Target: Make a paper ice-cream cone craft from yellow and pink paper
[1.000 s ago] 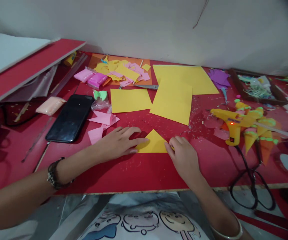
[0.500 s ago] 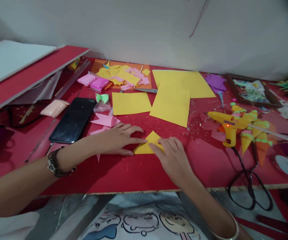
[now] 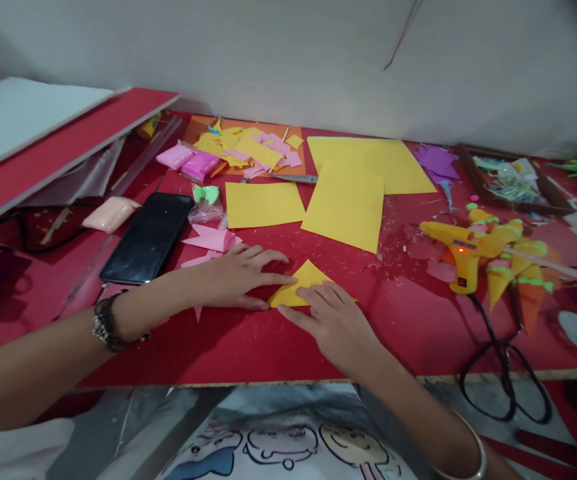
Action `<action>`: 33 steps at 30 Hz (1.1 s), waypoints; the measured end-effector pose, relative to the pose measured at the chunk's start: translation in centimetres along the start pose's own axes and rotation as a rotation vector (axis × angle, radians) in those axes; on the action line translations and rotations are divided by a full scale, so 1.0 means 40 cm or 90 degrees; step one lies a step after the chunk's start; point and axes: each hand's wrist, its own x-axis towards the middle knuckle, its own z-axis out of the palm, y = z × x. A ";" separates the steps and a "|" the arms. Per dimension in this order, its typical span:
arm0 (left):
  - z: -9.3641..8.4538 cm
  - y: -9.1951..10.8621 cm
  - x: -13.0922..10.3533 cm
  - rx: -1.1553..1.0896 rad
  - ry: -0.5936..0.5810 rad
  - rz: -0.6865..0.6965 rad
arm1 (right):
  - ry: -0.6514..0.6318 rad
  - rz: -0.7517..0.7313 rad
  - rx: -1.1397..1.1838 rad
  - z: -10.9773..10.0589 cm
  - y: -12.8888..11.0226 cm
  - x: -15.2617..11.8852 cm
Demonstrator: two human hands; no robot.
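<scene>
My right hand (image 3: pixel 335 327) lies flat, fingers spread, pressing the near edge of the small folded yellow paper triangle (image 3: pixel 304 287) on the red worktop (image 3: pixel 248 347). My left hand (image 3: pixel 238 277), also flat and gripping nothing, pins its left corner. The paper looks light, thin and easily creased, best pinched at a corner. Farther off lie a black phone (image 3: pixel 148 238) and a yellow glue gun (image 3: pixel 461 250).
</scene>
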 end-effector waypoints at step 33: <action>0.010 0.055 0.016 -0.228 0.073 -0.063 | 0.030 0.252 0.263 -0.057 0.097 -0.081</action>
